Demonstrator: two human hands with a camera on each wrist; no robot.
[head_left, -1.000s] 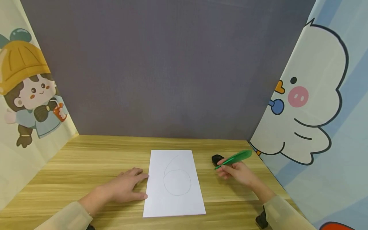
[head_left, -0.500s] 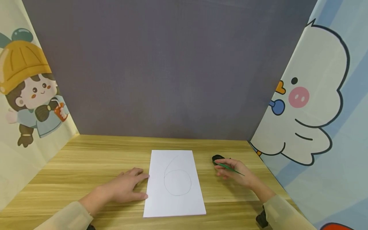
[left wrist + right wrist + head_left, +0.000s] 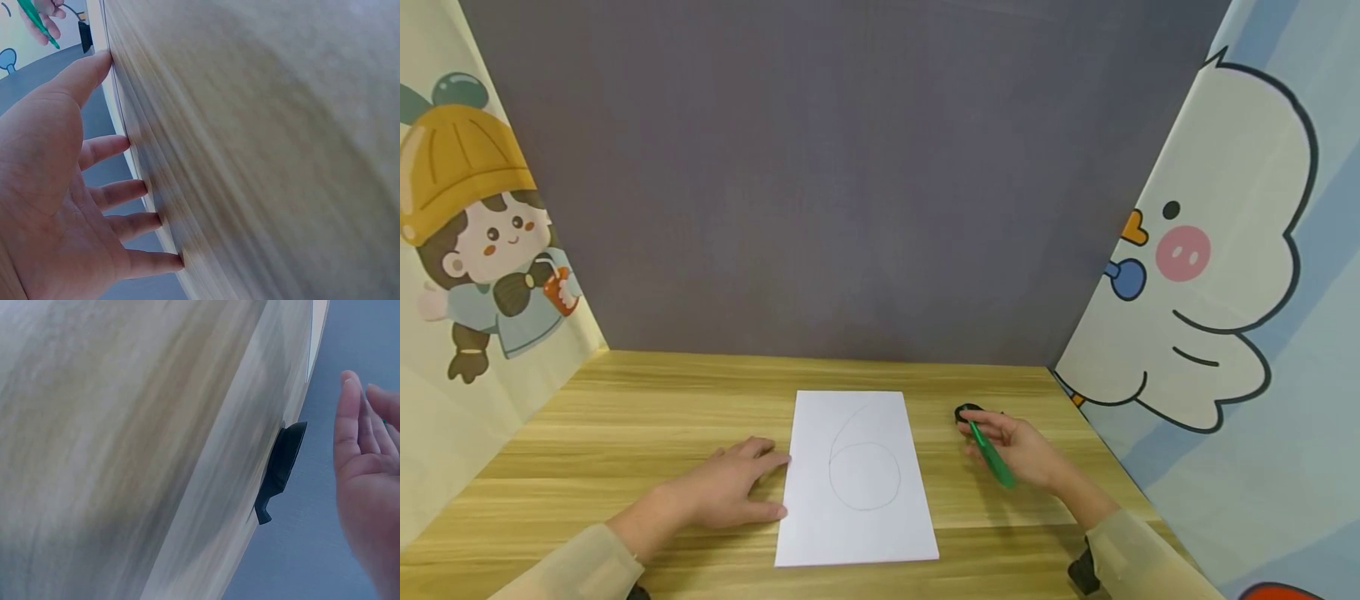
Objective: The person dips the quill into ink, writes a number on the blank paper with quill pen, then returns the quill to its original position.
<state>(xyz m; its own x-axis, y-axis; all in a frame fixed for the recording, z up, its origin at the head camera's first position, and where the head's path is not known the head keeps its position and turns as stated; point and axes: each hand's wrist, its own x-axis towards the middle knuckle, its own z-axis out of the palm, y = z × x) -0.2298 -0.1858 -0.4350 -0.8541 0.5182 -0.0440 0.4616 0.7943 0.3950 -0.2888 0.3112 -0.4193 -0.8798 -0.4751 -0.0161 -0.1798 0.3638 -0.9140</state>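
A white sheet of paper (image 3: 857, 537) lies on the wooden table, bearing a thin pencil-like line drawing (image 3: 898, 479) shaped like a 6. My left hand (image 3: 733, 487) rests flat with fingers spread, thumb and index fingertip at the paper's left edge. To the right of the sheet, my right hand (image 3: 1030, 450) pinches a green feather-shaped pen (image 3: 994, 460). The pen's broad end points toward me, and its narrow end is near a small black dish (image 3: 964, 408). In the right wrist view the dish (image 3: 284, 462) shows a short handle; the hand hovers apart from it.
The wooden table (image 3: 685, 400) meets a dark grey panel (image 3: 820, 208) at the back. Side walls carry cartoon prints, a child in a yellow hat (image 3: 467, 158) at left and a white bird (image 3: 1232, 208) at right.
The green pen has swung in my right fingers: its broad end pointed away to the upper right, and now points down toward me. The left hand and paper have stayed in place.
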